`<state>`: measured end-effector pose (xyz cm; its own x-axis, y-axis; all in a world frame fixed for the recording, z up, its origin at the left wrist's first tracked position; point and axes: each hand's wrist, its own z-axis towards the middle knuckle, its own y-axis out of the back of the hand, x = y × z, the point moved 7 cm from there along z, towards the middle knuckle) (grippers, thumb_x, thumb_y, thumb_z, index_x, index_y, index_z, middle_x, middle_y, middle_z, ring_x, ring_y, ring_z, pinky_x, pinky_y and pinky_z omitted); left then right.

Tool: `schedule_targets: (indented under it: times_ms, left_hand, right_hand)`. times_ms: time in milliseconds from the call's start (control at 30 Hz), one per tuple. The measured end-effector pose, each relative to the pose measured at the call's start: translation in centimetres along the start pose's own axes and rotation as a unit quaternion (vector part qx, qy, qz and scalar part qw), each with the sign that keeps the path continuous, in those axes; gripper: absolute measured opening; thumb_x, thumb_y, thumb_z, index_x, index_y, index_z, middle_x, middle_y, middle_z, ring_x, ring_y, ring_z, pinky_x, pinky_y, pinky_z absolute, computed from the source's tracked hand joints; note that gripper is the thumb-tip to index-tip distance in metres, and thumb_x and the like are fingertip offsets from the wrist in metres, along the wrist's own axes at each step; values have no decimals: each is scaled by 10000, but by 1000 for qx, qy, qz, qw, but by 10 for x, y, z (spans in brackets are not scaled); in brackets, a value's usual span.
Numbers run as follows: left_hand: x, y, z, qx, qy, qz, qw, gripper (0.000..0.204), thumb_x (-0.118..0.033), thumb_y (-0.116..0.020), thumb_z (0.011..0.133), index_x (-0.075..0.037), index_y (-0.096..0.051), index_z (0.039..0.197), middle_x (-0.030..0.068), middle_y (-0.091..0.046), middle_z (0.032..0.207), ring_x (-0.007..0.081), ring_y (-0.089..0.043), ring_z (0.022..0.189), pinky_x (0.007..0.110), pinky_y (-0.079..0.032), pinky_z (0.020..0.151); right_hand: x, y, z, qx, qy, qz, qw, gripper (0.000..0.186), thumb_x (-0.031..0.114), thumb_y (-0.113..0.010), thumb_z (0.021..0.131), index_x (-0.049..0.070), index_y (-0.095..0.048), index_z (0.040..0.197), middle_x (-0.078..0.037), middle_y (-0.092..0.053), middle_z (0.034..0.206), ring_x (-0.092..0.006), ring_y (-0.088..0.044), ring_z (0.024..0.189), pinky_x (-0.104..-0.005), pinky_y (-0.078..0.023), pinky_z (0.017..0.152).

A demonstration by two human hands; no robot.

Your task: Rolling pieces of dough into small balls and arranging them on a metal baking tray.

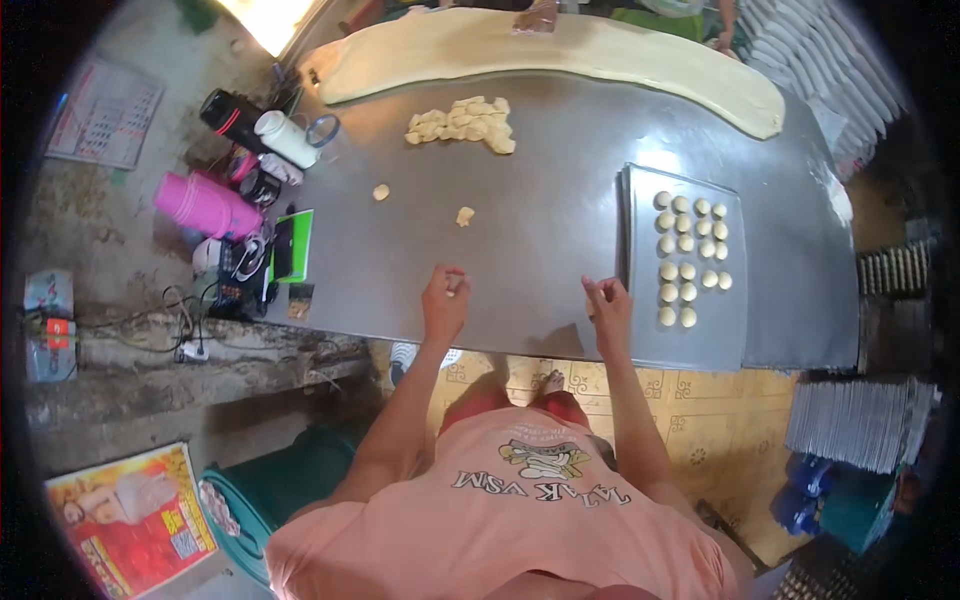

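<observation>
My left hand (446, 302) hovers over the near part of the steel table (540, 270), its fingers curled in; a pale bit shows between them, too small to name. To its right, near the tray, my right hand (608, 308) is closed too, thumb against the fingers, and what lies inside is hidden. A small dough piece (465, 216) rests on the metal ahead of my left hand, with another dough lump (381, 192) farther left. Beyond them lies a heap of cut dough pieces (462, 124). Round dough balls (668, 270) sit in rows on a metal tray (725, 320) at the right.
A long dough slab (560, 45) stretches across the far side, where another person's hand (535, 17) touches it. Bottles (287, 138), pink cups (207, 205) and a green notebook (303, 240) crowd the left edge. Stacked trays (850, 425) stand at lower right.
</observation>
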<state>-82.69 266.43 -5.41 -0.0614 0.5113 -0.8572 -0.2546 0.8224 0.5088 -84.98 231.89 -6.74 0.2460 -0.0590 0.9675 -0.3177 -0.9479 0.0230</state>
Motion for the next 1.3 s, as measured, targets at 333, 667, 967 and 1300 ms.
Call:
schedule_targets:
  times_ms: [333, 667, 967, 1300]
  left_hand:
    - [95, 75, -13, -65, 128, -120, 982, 141, -99, -645, 989, -23, -643, 1108, 96, -696, 904, 175, -645, 805, 340, -519, 751]
    - [197, 122, 16, -112, 243, -138, 954, 112, -136, -627, 1034, -32, -665, 1047, 85, -631, 864, 165, -603, 740, 339, -492, 661]
    - [193, 152, 14, -110, 371, -388, 836, 124, -215, -639, 1018, -107, -642, 958, -18, -524, 812, 59, -494, 666, 241, -368, 503]
    - [150, 107, 56, 7, 344, -416, 842, 99, -126, -669, 953, -111, -650, 1049, -32, -537, 848, 60, -525, 712, 242, -404, 546]
  right_hand:
    - [20, -84, 114, -12, 44, 4, 999, 586, 464, -684, 1060, 39, -464, 723, -34, -397, 661, -148, -383, 644, -368, -374, 615]
    - [26, -212, 146, 103, 112, -1, 988, 371, 419, -671, 1055, 73, -576, 962, 36, -449, 751, -92, -449, 740, -284, -370, 598]
    - [32, -285, 181, 25, -144, 186, 972, 343, 395, -623, 1057, 59, -572, 1018, 3, -487, 703, -104, -441, 550, -277, -346, 479]
    - [-4, -226, 166, 147, 113, -63, 981, 287, 392, -564, 1065, 107, -585, 1050, -21, -537, 878, -176, -544, 902, -325, -471, 811]
